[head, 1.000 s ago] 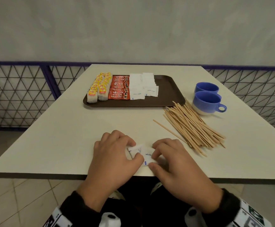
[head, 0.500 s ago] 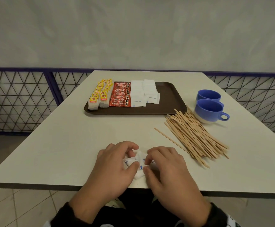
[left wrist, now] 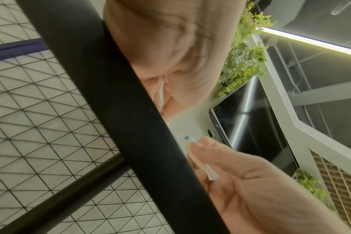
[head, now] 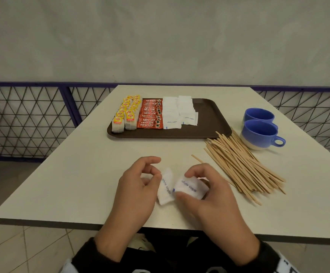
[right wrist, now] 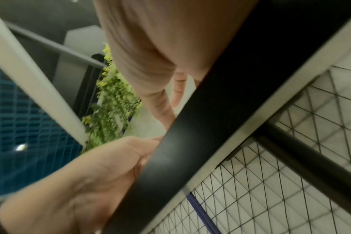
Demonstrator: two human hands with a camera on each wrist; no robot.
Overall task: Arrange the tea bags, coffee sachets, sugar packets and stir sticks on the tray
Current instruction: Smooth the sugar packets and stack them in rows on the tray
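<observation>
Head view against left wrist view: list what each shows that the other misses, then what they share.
Only the head view shows the brown tray with its rows of tea bags, coffee sachets and sugar packets, the stir sticks lying on the table beside it, and two blue cups.

Only the left wrist view shows green plants, a dark screen and a lit ceiling strip.

Both show the left hand and right hand, each pinching a white sugar packet, and the wire mesh fence.
</observation>
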